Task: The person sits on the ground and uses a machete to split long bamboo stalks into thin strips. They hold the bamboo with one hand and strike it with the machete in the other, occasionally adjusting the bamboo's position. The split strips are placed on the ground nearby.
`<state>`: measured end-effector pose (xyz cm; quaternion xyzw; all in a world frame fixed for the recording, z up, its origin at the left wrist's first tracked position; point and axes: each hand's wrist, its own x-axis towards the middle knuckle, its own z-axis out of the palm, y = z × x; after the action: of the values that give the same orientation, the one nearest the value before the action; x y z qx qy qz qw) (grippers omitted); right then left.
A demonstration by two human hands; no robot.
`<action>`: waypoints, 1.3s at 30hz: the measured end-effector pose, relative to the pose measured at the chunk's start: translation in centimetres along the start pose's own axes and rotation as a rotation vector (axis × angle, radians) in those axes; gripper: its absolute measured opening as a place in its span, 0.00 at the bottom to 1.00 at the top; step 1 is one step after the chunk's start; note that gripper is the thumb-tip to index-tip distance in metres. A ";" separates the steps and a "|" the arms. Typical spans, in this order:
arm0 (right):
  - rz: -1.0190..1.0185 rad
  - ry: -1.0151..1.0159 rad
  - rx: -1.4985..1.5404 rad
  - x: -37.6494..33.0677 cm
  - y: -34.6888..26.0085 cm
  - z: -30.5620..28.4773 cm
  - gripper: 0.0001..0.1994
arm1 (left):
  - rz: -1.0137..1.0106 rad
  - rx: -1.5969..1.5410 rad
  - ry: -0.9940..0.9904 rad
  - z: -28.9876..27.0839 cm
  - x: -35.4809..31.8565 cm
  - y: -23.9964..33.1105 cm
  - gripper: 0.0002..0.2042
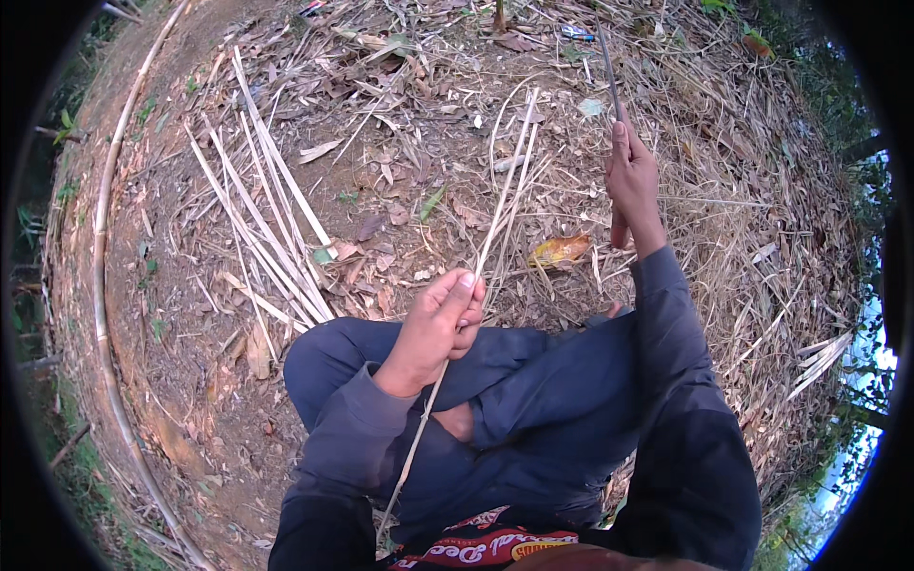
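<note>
In the head view, the left hand (438,328) is closed in a pinch around a long, thin, pale bamboo strip (495,224). The strip runs from beside the left forearm, over the lap, up through the fingers and out over the ground, where it seems to split into two fine slivers. The right hand (633,181) is stretched forward and closed around the handle of a long, narrow, dark blade (609,76), well apart from the strip.

I judge the strip to be very light, springy and easy to bend, but it may snap or split further if it is folded sharply. Its edges probably cut skin. A good hold is a pinch on the flat faces, near the split.

On the dry, leaf-covered ground to the left lies a bundle of pale split bamboo slats (262,214).
</note>
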<state>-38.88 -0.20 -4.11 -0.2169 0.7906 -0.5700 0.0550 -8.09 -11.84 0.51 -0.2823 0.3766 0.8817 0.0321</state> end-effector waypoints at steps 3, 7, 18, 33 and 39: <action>0.032 -0.141 0.249 -3.5 -3.0 1.6 0.23 | 0.000 -0.067 0.061 -0.4 0.9 0.6 0.11; -0.701 -0.398 -0.379 -7.6 -4.9 3.7 0.25 | 0.018 -0.112 0.045 -1.1 1.3 0.5 0.11; -0.693 -0.501 -0.696 -6.6 -4.3 3.3 0.30 | 0.071 0.099 0.082 0.0 1.7 0.2 0.11; -0.366 -0.320 -0.509 -2.9 -1.5 3.6 0.24 | 0.005 0.097 0.097 -0.7 0.2 -0.8 0.11; -0.718 -0.578 -0.543 -9.8 -4.2 4.6 0.30 | 0.070 0.134 0.226 -0.5 1.3 -1.1 0.12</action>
<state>-27.35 -1.30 -3.36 -0.6281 0.7384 -0.2452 0.0140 -8.61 -11.55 -1.15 -0.3638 0.4454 0.8178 -0.0226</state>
